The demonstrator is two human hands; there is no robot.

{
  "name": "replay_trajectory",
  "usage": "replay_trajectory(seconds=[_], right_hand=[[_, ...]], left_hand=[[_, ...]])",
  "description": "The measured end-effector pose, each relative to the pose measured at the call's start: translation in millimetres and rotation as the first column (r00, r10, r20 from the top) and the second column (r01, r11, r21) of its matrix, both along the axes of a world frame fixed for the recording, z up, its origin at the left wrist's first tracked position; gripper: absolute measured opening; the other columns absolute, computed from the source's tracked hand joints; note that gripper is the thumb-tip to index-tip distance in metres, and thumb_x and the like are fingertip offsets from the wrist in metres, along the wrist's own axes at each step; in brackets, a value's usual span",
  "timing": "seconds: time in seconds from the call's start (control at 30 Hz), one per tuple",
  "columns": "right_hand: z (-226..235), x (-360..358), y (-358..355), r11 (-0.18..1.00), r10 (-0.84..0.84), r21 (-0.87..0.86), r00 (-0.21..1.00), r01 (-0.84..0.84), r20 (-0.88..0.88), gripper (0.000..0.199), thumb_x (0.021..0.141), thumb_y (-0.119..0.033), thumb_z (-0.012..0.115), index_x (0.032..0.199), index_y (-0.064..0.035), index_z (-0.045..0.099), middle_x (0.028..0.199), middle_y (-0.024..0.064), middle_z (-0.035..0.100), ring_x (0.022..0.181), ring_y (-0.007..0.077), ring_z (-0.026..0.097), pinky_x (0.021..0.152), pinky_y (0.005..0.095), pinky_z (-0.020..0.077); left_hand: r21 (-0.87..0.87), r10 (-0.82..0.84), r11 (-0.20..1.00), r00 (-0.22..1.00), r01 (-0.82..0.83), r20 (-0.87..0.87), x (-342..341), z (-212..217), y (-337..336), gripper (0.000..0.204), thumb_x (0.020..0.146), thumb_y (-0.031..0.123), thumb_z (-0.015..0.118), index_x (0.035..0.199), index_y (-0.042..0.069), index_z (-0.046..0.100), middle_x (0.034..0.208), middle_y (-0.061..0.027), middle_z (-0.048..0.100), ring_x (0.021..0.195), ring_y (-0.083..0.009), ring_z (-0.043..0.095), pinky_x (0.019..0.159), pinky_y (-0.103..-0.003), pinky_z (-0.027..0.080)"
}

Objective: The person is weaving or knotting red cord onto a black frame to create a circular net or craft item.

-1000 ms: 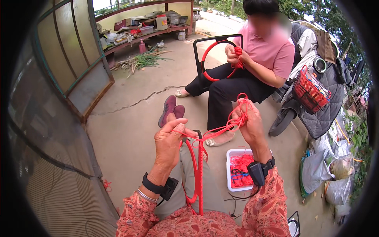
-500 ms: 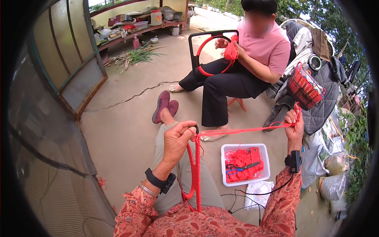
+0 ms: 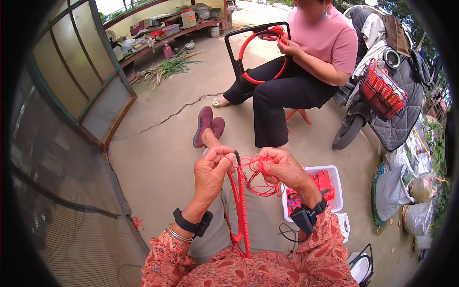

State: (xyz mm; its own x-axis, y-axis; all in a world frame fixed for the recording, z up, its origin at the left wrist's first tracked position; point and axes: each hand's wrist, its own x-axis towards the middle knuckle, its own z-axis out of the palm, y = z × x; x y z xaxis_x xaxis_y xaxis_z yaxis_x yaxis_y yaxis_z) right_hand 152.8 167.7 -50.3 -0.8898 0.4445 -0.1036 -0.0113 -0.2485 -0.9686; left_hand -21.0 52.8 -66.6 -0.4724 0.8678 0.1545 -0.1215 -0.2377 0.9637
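A frame point(image 3: 243, 210) wound in red cord stands between my legs, its top curve bare and black. My left hand point(image 3: 210, 172) pinches this frame near the top, thumb against fingers, where the winding ends. Close beside it on the right, my right hand point(image 3: 282, 168) is closed on the red cord point(image 3: 260, 190), which hangs in loose loops below the fingers. Strands run from the frame's top to this hand. Below my right forearm is a white plastic tub point(image 3: 337, 193) of red cord, partly hidden by that arm; scissors in it barely show.
Opposite sits a person in a pink shirt point(image 3: 322, 38), holding red cord at a black frame with a red-wrapped ring point(image 3: 242, 50). A red basket point(image 3: 382, 93) hangs on a covered vehicle. White sacks point(image 3: 392, 189) stand at right; a metal door point(image 3: 103, 115) is at left.
My right hand has come in from far right to beside the left one. The cord, stretched tight before, now hangs slack in loops. My left hand keeps its pinch.
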Motion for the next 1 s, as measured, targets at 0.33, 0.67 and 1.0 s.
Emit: replay_trajectory(seconds=[0.33, 0.67, 1.0], right_hand=[[-167, 142, 116, 0.408, -0.909, -0.684, 0.201, 0.605, -0.365, 0.023, 0.092, -0.012, 0.051, 0.069, -0.0101, 0.044, 0.053, -0.0013, 0.032, 0.05, 0.011, 0.033, 0.048, 0.0247, 0.0302], [-284, 209, 77, 0.344, -0.936, -0.428, 0.342, 0.835, -0.086, 0.014, 0.091, -0.014, 0.05, 0.077, -0.0111, 0.048, 0.056, -0.0037, 0.031, 0.051, 0.01, 0.033, 0.048, 0.0249, 0.0302], [-44, -5, -26, 0.897, -0.34, -0.386, 0.894, 0.216, -0.292, 0.028, 0.092, -0.021, 0.061, 0.114, -0.0043, 0.055, 0.059, -0.0055, 0.044, 0.047, 0.0054, 0.039, 0.043, 0.0216, 0.0323]], left_hand=[[-0.033, 0.004, 0.999, 1.0, -0.004, -0.003, -3, -11, -1, 0.013, 0.09, 0.012, 0.062, 0.093, -0.001, 0.062, 0.074, -0.0012, 0.062, 0.064, -0.0076, 0.059, 0.064, -0.02, 0.047], [-0.072, -0.105, 0.992, 0.994, 0.104, -0.008, 7, -13, 6, 0.015, 0.092, 0.014, 0.061, 0.091, -0.001, 0.062, 0.075, -0.0012, 0.062, 0.066, -0.0072, 0.059, 0.064, -0.021, 0.048], [-0.028, -0.071, 0.997, 0.996, 0.07, -0.05, 0, -7, 0, 0.016, 0.092, 0.014, 0.061, 0.089, -0.002, 0.062, 0.071, -0.0013, 0.062, 0.063, -0.0066, 0.059, 0.058, -0.02, 0.049]])
